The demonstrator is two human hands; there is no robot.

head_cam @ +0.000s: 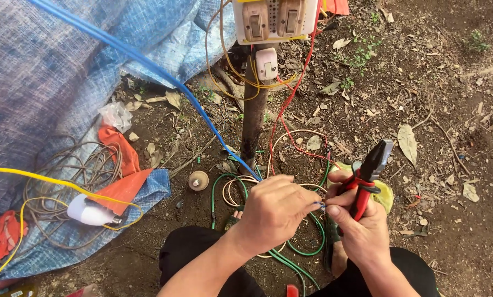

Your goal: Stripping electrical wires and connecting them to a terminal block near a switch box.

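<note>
- Left hand: forearm rising from lower centre, knuckles up, fingers curled closed, pinching the end of the blue wire at its fingertips.
- Right hand: meets the left, fingers wrapped around red-handled pliers, nose pointing up and away.
- Blue wire: runs from upper left, past the wooden post, to the fingertips.

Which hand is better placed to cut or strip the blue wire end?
Probably the right hand: it already holds the red-handled pliers beside the blue wire end, which the left hand pinches.
</note>
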